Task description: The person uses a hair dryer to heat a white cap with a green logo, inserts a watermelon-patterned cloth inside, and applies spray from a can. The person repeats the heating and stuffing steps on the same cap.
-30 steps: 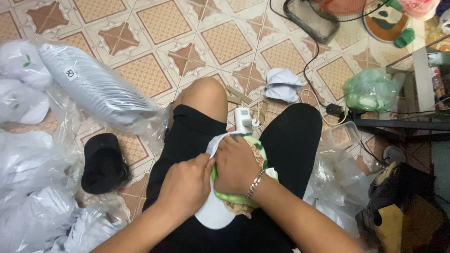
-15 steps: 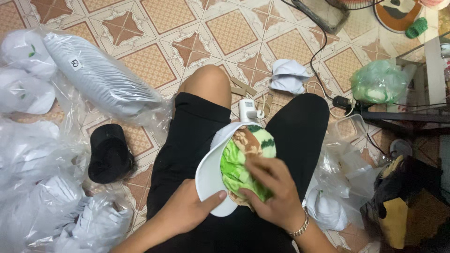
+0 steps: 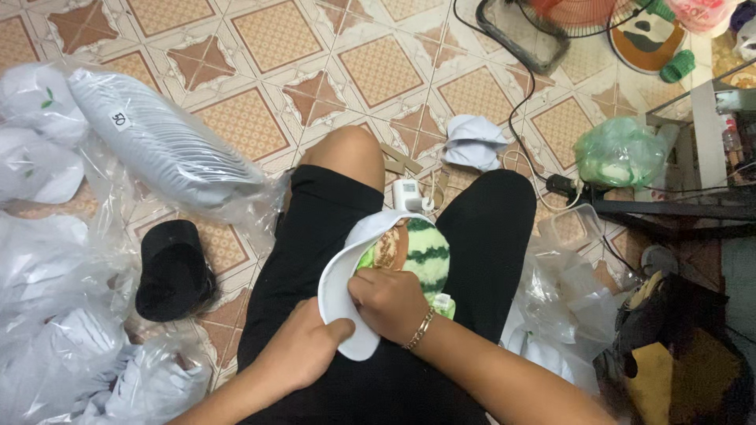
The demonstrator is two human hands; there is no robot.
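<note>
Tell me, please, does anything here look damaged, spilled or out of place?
Nothing looks damaged or spilled. Both hands, left and right, hold a white brim with a watermelon-patterned cloth; one black cap lies alone on the tiles.

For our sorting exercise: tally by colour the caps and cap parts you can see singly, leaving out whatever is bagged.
White: 2, the visor piece in the left hand, and the crumpled cap
Green patterned: 1, the crown under the right hand
Black: 1, the cap
Total: 4
</note>
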